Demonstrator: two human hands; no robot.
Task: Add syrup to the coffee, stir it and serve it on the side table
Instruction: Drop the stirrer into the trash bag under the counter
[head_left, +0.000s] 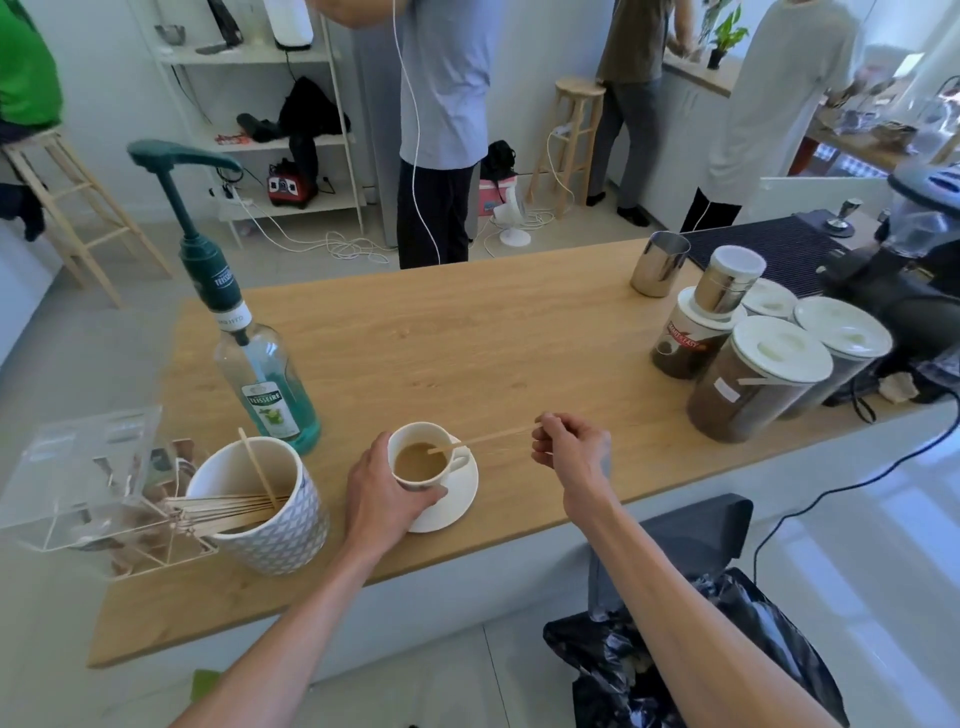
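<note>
While the stirrer's tip sits in the coffee, most risks lie close around the cup. Far left, a clear box (78, 467) hangs near the worktop (467, 332) edge, and just right of it a patterned pot (270, 514) holds spare sticks; a stray elbow could knock either. Behind the pot stands the syrup bottle (265, 379), tall under its green pump and probably top-heavy; it is near the left hand's path, so a careless reach might tip it.

Left hand (387, 493): grip wrapped around the cup (421, 457), steadying it on the saucer (457, 499). Cup sits near the worktop's front edge, coffee pale brown and fairly high. Brisk stirring could slop it over the rim, or the cup could skid on the saucer if the hold loosens.

Right hand (571, 452): fingertips pinched on the far end of the stirrer (483, 439), held at a shallow slant. Thin wood, long lever; it may flex or flick drops.

Further right, jars (753, 384) stand well apart. Side table not in view; carrying a full cup is the likeliest spill.
</note>
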